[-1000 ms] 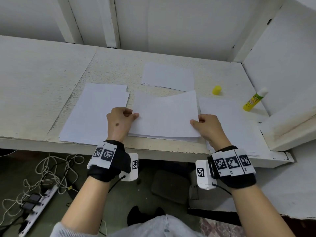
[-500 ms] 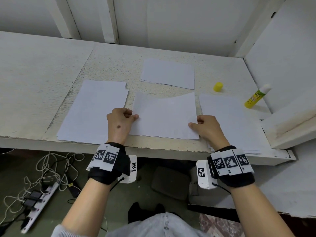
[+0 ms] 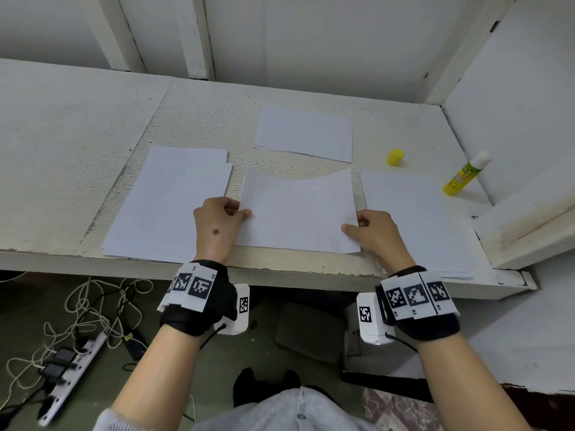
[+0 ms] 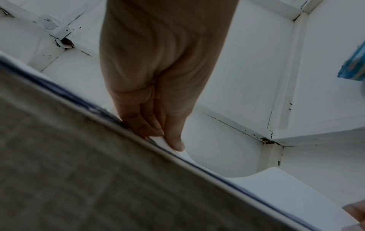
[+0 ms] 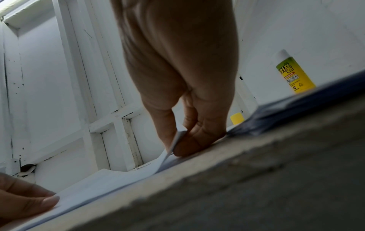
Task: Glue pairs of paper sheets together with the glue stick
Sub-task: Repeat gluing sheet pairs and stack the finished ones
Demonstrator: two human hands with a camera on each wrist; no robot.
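**Pinching a sheet at both side edges**

Pinching the middle sheet (image 3: 298,213), the left hand (image 3: 217,227) holds its left edge between thumb and curled fingers, and the right hand (image 3: 375,233) holds its right edge the same way. In the right wrist view the thumb lies on top of the sheet and a fingertip (image 5: 183,148) lies beneath, with that edge lifted off the counter (image 3: 77,144). The sheet's near edge lies flat close to the counter's front lip; its far edge bows, dipping in the middle.

Left stack (image 3: 168,203): white paper lying flat, just beside the left hand, its top sheets slightly offset. Right stack (image 3: 410,219): white paper lying flat, just beside the right hand, reaching the counter's front edge. Far sheets (image 3: 303,133): a thin pile beyond the middle sheet, apart from it.

Glue stick (image 3: 465,175): yellow body with a green label, its white glue end bare, standing near the right wall. Cap (image 3: 395,157): yellow, standing alone on the counter between the far sheets and the glue stick.

Floor below the counter: a power strip (image 3: 71,381) with tangled cables.
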